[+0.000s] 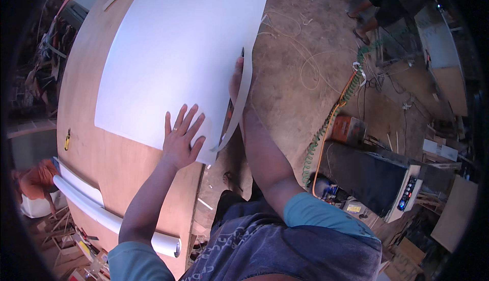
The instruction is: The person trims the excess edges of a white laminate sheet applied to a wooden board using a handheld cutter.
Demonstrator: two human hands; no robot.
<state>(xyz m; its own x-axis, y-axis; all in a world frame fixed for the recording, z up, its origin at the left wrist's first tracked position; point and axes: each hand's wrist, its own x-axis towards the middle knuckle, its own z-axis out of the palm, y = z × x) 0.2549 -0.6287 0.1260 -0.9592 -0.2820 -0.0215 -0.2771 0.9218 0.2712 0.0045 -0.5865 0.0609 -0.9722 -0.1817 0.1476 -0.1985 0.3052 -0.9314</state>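
Clock positions are read from the centre of the view unless stated. A large white sheet [168,57] lies flat on the wooden surface [130,171], running from the middle up to between eleven and twelve o'clock. The left hand [182,139] rests palm down at the sheet's six o'clock edge, fingers spread wide; a ring shows on one finger. The right hand [235,85], at the sheet's four o'clock side, is partly hidden by a narrow white strip [246,80] curving along that edge. Its fingers are closed on a dark-tipped tool [242,52], tip toward twelve; the tool's full form cannot be told. A yellow-and-black cutter [67,139] lies on the surface at nine o'clock, a white roll [91,208] at eight. Off the surface, an orange box [348,129] stands at three, beside a green coiled hose [310,159]. A co-worker [395,1] stands between one and two.
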